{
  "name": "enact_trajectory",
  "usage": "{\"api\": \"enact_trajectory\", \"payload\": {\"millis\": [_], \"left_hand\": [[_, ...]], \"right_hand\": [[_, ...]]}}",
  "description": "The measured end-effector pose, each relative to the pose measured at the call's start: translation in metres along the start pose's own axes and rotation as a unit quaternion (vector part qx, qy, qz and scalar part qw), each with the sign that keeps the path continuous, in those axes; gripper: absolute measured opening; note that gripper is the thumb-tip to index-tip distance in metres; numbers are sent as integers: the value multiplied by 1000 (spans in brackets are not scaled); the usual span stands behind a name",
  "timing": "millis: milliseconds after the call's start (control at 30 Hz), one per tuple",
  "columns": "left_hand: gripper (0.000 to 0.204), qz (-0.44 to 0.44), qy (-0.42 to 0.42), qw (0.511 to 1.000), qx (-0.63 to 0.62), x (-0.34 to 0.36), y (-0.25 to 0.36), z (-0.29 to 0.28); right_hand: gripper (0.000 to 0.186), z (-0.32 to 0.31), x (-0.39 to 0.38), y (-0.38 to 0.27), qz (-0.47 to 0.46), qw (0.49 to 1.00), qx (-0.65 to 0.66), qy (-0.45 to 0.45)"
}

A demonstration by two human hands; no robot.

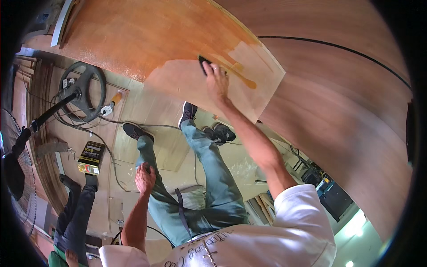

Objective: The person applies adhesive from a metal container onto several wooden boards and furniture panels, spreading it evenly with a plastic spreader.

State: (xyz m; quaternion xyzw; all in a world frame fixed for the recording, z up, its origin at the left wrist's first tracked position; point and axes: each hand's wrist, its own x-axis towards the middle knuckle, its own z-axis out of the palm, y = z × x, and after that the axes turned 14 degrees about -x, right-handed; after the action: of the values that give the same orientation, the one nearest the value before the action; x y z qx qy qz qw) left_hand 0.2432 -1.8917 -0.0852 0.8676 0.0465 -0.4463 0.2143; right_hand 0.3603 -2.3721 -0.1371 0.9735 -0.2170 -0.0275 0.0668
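Observation:
My right hand (216,84) is closed round a small dark spreader (204,64), its edge against the face of a wooden board (178,86). Amber-brown glue (129,35) coats the board's far and left part. A thicker streak of glue (247,82) lies just right of the spreader, while the board's near corner is bare, pale wood. Down by my bent left knee, my left hand (145,179) is closed, with something dark showing at its fingers that I cannot make out.
A black-and-yellow adhesive can (91,155) stands at the left, near another person's legs (78,209). Beyond it are a fan (18,173) and its round base (82,91), with cables (151,125) across the floor. Large wood sheets (338,98) fill the right. Black shoes (220,133) lie below the board.

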Motion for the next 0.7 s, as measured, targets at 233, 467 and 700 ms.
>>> {"api": "enact_trajectory", "payload": {"millis": [233,467,700], "left_hand": [[37,2,2,1000,10,0,-12,-5],[36,-16,4,1000,-25,-6,-18,-16],[36,4,9,999,-49,3,-6,-22]], "right_hand": [[46,-37,-94,-87,-36,996,65,-44],[49,-60,-23,-85,-105,977,183,-36],[44,-21,86,-37,-199,979,49,6]]}}
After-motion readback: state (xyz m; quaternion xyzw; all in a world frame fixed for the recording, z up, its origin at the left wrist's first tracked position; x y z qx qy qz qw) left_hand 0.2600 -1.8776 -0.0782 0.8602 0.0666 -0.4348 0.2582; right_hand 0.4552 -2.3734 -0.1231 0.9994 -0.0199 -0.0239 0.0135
